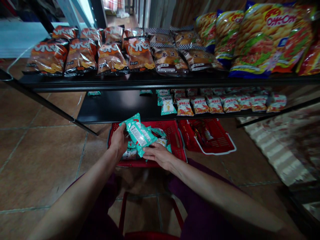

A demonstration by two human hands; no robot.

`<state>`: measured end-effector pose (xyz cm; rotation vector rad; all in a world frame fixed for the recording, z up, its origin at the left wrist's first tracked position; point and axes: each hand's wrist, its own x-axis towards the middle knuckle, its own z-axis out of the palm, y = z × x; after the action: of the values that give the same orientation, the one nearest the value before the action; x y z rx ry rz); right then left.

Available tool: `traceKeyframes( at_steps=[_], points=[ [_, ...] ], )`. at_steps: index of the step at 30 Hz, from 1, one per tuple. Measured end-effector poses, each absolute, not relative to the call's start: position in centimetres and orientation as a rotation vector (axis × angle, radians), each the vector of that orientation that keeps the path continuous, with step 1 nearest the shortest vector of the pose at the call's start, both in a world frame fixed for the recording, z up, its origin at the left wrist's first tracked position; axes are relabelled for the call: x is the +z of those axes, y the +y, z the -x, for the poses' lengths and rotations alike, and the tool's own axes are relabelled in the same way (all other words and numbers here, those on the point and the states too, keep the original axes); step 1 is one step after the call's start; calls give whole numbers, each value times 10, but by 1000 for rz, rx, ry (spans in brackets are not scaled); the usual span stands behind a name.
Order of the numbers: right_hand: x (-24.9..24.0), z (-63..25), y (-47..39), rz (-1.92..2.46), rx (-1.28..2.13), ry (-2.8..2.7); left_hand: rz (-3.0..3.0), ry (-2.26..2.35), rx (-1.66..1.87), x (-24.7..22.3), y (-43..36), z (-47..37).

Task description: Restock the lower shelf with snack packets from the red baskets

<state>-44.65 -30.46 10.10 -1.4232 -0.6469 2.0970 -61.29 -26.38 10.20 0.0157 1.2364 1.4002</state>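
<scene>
A teal snack bag is held tilted over a red shopping basket, its printed label side facing up. My left hand grips its left edge, with the thumb at the upper corner. My right hand holds its lower right end, fingers pressed along the edge. Beneath it, more teal snack bags lie in the basket, partly hidden by the held bag and my hands.
A lower black shelf carries teal bags and red-white snack bags. The upper shelf above it holds orange chip bags, brown bags and large yellow bags. A second red basket stands to the right.
</scene>
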Motion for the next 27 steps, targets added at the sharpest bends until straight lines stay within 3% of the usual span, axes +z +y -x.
traceKeyframes(
  at_steps=[27],
  points=[
    [118,424,-263,1440,1663,-600,-359,1100,969,124,-295,582]
  ],
)
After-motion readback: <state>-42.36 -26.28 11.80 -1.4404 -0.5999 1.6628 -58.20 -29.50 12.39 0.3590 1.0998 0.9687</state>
